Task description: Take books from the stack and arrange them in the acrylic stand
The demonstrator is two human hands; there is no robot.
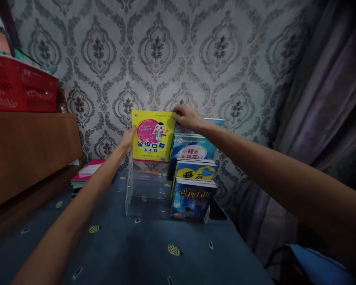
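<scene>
A yellow workbook [150, 155] with a pink cartoon cover stands upright at the back left of a clear tiered acrylic book stand [150, 192]. My left hand [127, 140] grips its left edge. At its top right corner, my right hand [187, 117] pinches the cover's edge between thumb and fingers. To the right on the stand, books rise in steps: a dark blue book [192, 204] in front, a yellow and blue book [192, 170] behind it, then a teal book [192, 146]. Another blue book [215, 122] at the back is partly hidden by my right hand and forearm.
The stand rests on a dark blue patterned tablecloth [115, 249] near a papered wall. A pink-covered stack of books [87, 170] lies left, beside a wooden cabinet [32, 150] bearing a red basket [23, 85]. A dark flat object [218, 209] lies right of the stand; a curtain [323, 107] hangs beyond.
</scene>
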